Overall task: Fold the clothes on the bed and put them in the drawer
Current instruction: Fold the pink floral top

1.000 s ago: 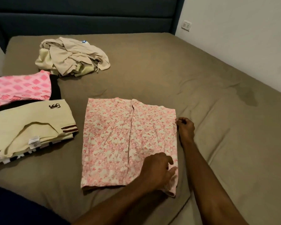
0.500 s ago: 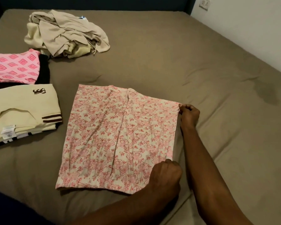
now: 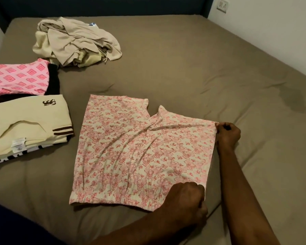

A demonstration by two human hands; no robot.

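Beside the folded shirts (image 3: 25,124) on the bed (image 3: 184,68), both hands, left (image 3: 185,200) and right (image 3: 227,133), are pinching the floral shorts' (image 3: 140,149) right edge, now lifted and stretched, suggesting the fold across is beginning.

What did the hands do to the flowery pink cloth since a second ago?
Both hands kept their pinch on the floral garment: the right hand on the far right corner, the left hand on the near one. They pulled that edge outward, so the cloth spread wider with a notch opening at its top. The beige pile and folded clothes stayed put.
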